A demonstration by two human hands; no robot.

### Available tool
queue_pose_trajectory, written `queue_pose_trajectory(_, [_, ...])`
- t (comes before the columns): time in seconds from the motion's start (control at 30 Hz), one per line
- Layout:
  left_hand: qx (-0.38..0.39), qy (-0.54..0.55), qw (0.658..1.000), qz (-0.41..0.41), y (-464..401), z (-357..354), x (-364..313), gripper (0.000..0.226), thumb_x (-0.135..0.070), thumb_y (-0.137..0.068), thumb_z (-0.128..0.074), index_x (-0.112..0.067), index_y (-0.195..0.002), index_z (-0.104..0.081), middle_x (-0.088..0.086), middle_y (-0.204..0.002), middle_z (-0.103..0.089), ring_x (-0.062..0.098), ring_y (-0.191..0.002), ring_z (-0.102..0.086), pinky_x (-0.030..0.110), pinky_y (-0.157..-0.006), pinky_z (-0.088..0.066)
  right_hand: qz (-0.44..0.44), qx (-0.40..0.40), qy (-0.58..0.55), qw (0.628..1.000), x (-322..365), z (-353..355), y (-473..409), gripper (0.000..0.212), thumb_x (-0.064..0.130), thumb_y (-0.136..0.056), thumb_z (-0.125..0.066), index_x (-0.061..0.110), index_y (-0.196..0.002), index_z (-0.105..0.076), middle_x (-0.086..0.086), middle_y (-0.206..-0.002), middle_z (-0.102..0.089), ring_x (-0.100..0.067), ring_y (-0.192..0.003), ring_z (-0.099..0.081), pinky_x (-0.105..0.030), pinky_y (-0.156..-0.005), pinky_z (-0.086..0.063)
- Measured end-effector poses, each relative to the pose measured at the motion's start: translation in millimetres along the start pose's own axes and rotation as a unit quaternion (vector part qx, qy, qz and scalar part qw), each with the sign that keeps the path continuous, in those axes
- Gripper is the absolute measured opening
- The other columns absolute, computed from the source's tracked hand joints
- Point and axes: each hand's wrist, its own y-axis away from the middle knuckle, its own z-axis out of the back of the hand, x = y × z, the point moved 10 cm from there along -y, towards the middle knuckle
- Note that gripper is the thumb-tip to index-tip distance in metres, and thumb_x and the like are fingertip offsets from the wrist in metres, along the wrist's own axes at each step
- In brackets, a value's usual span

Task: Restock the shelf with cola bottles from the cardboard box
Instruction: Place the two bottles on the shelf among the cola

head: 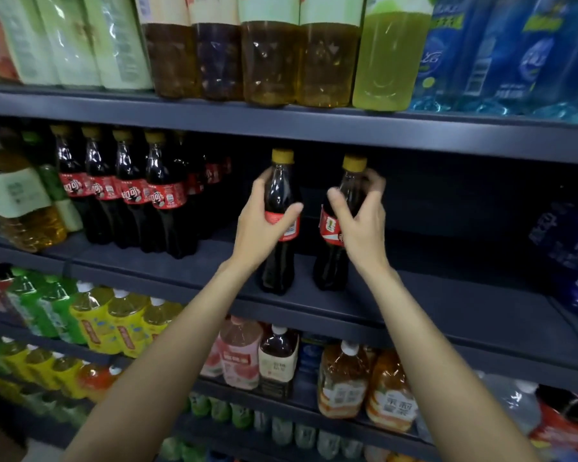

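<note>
Left hand: the left hand (264, 225) has its grip wrapped round the left cola bottle (278, 228) at the red label, thumb across the front, fingers behind the shoulder

Right hand: the right hand (361, 218) has its grip curled round the right cola bottle (336, 235) at the shoulder and upper label, thumb towards the gap between the two bottles

Bottle position: both bottles stand upright near the front edge of the middle shelf (447, 295), just beside each other with a narrow gap; their bases look to be on the shelf board, though contact cannot be confirmed

Already stocked: a stocked cola row (131, 191) with the same yellow caps stands at the left part of this shelf, several bottles deep, well apart from the two in hand

Still bare: the shelf board between that row and the held pair is bare, and so is the stretch right of the pair as far as the blue pack (574, 255) at the right edge

Source: the cardboard box is not in view, so how many bottles remain cannot be told

Progress: by my reading the restock is partly done, since one block is filled, two more bottles are being set down, and much of the shelf is yet to be filled

Left to do: release the pair, likely slide them back or towards the row, then fetch more
</note>
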Motion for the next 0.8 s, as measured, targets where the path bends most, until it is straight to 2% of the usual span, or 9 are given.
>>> queue_pose_trajectory(0.07, [0.017, -0.014, 1.0, -0.006, 13, 1, 14, 0.088, -0.053, -0.074, -0.068, -0.041, -0.144, -0.017, -0.017, -0.14, -0.044, -0.002, -0.122, -0.048, 0.014, -0.1, -0.037, 0.035, 0.029, 0.033, 0.998, -15, -9, 12, 0.078, 0.027, -0.085, -0.069, 0.025, -0.144, -0.018, 0.001, -0.148, -0.03, -0.01, -0.135, -0.033, -0.02, -0.11, -0.03])
queue_pose_trajectory(0.13, [0.042, -0.044, 0.998, 0.006, 29, 1, 34, 0.1, -0.058, -0.069, -0.07, -0.049, -0.145, -0.004, -0.012, -0.149, -0.036, 0.005, -0.128, -0.045, 0.028, -0.104, -0.039, 0.019, 0.059, 0.041, 0.997, -39, -15, 26, 0.096, 0.024, -0.081, -0.074, 0.038, -0.145, -0.003, 0.005, -0.155, -0.017, -0.009, -0.141, -0.025, -0.028, -0.115, -0.027])
queue_pose_trajectory(0.23, [0.061, -0.079, 0.995, 0.025, 48, 1, 54, 0.101, -0.065, -0.068, -0.066, -0.047, -0.146, -0.004, -0.01, -0.145, -0.043, 0.01, -0.125, -0.049, 0.04, -0.103, -0.044, -0.003, 0.05, 0.064, 0.997, -55, -11, 38, 0.108, 0.027, -0.078, -0.076, 0.052, -0.143, 0.007, 0.006, -0.153, -0.027, -0.016, -0.137, -0.035, -0.042, -0.112, -0.034])
queue_pose_trajectory(0.33, [0.038, -0.093, 0.995, 0.025, 49, 3, 57, 0.094, -0.067, -0.07, -0.064, -0.043, -0.146, -0.013, -0.014, -0.137, -0.051, 0.005, -0.117, -0.054, 0.038, -0.097, -0.049, -0.005, 0.036, 0.067, 0.997, -55, -9, 36, 0.106, 0.028, -0.075, -0.078, 0.056, -0.141, 0.0, 0.008, -0.149, -0.037, -0.014, -0.131, -0.043, -0.036, -0.107, -0.038])
queue_pose_trajectory(0.43, [-0.018, -0.112, 0.993, 0.027, 30, 8, 63, 0.093, -0.063, -0.072, -0.068, -0.038, -0.146, -0.017, -0.01, -0.131, -0.055, 0.008, -0.11, -0.058, 0.036, -0.09, -0.053, -0.013, 0.038, 0.056, 0.998, -57, -21, 26, 0.104, 0.023, -0.072, -0.082, 0.049, -0.142, -0.009, 0.005, -0.145, -0.042, -0.01, -0.127, -0.046, -0.027, -0.103, -0.039])
queue_pose_trajectory(0.53, [-0.064, -0.174, 0.982, 0.035, -9, 11, 80, 0.092, -0.057, -0.076, -0.068, -0.033, -0.148, -0.015, 0.003, -0.129, -0.057, 0.024, -0.105, -0.062, 0.039, -0.088, -0.051, -0.02, 0.036, 0.059, 0.997, -68, -43, 5, 0.101, 0.021, -0.068, -0.084, 0.031, -0.143, -0.018, -0.003, -0.137, -0.051, -0.012, -0.12, -0.052, -0.022, -0.096, -0.04])
queue_pose_trajectory(0.6, [-0.077, -0.207, 0.974, 0.05, -36, 10, 92, 0.092, -0.054, -0.079, -0.066, -0.029, -0.15, -0.012, 0.011, -0.134, -0.052, 0.035, -0.11, -0.059, 0.044, -0.09, -0.049, -0.017, 0.027, 0.054, 0.998, -76, -59, -13, 0.098, 0.018, -0.067, -0.084, 0.025, -0.143, -0.022, -0.003, -0.136, -0.052, -0.01, -0.118, -0.051, -0.018, -0.094, -0.04])
queue_pose_trajectory(0.7, [-0.074, -0.294, 0.949, 0.085, -67, 7, 110, 0.09, -0.054, -0.086, -0.058, -0.019, -0.151, -0.007, 0.016, -0.138, -0.045, 0.039, -0.114, -0.055, 0.047, -0.087, -0.046, -0.022, 0.021, 0.063, 0.998, -91, -83, -37, 0.096, 0.018, -0.07, -0.082, 0.022, -0.145, -0.022, -0.002, -0.139, -0.048, -0.009, -0.115, -0.05, -0.012, -0.094, -0.039])
queue_pose_trajectory(0.8, [-0.071, -0.339, 0.935, 0.078, -84, 2, 124, 0.088, -0.051, -0.088, -0.056, -0.014, -0.151, -0.006, 0.018, -0.135, -0.045, 0.039, -0.112, -0.055, 0.047, -0.082, -0.046, 0.006, -0.005, 0.089, 0.996, -98, -100, -55, 0.093, 0.017, -0.072, -0.08, 0.01, -0.146, -0.023, -0.013, -0.143, -0.037, -0.023, -0.13, -0.041, -0.023, -0.104, -0.032])
